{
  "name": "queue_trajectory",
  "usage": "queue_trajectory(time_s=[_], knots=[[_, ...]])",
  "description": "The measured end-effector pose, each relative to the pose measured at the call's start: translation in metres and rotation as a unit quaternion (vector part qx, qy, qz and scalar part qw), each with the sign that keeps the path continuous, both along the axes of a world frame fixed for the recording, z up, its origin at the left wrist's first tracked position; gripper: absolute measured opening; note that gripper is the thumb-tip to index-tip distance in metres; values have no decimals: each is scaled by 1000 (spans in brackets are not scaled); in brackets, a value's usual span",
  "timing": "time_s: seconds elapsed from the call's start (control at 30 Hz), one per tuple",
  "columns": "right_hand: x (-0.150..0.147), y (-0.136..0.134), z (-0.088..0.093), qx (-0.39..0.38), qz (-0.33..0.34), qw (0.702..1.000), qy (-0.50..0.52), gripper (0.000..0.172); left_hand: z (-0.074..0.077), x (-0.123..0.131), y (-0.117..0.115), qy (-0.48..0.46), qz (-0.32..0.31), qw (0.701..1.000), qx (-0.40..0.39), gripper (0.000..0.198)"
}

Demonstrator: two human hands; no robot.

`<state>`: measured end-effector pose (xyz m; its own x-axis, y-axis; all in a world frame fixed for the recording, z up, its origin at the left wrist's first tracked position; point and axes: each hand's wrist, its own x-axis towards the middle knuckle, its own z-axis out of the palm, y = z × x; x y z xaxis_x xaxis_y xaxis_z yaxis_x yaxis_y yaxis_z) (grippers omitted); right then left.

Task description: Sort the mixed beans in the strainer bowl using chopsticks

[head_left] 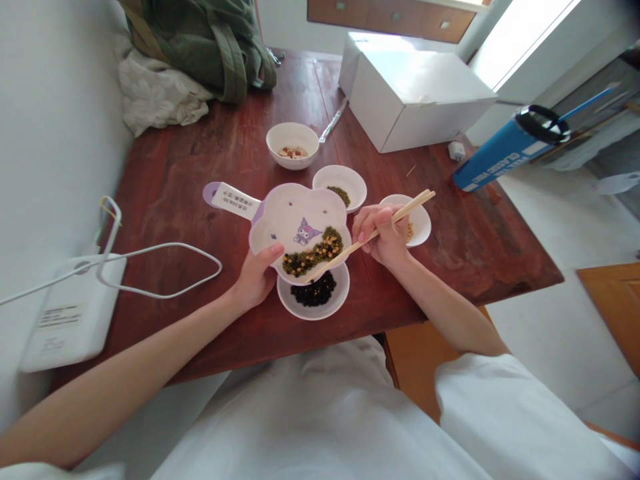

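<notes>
My left hand [257,275] grips the near left rim of a white and purple cartoon plate [280,213], thumb on top, with its labelled handle [234,202] pointing left. The plate tilts towards me, and mixed green, yellow and black beans [315,253] lie along its near edge. In my right hand [384,233] is a pair of wooden chopsticks [373,235], their tips at the beans. Partly under the plate's near edge stands a white bowl [330,309] of black beans [316,291]. A bowl [354,180] with green beans sits behind the plate. Another bowl [423,223] with yellow beans is partly hidden by my right hand.
A bowl [293,130] with pale and reddish pieces stands farther back. Around the wooden table [165,160] are a white box [400,87], a blue tumbler [503,153] with a straw, a green bag [200,40], a white power bank-like device [75,320] and a looped cable [170,247].
</notes>
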<state>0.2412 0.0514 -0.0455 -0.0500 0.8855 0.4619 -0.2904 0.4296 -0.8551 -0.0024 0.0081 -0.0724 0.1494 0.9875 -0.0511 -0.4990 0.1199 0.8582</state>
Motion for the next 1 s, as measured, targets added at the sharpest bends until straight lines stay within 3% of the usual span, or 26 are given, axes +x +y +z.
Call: queue_trajectory(time_s=[0.37,0.53,0.7,0.83,1.0], knots=[[0,4,5,-4,-24,1000,9,90,0,0,0,2,-4,1000,-2,92],[5,5,0,22,-23,999,-18,85,1,0,0,4,-2,1000,-2,93],[13,7,0,77,83,992,-61,76,2,-1,-1,4,-12,1000,-8,94],[22,7,5,72,157,979,-109,74,3,-1,-1,11,-4,1000,-15,97],[29,-2,3,73,79,992,-72,69,1,-5,-4,24,-3,998,-51,101]])
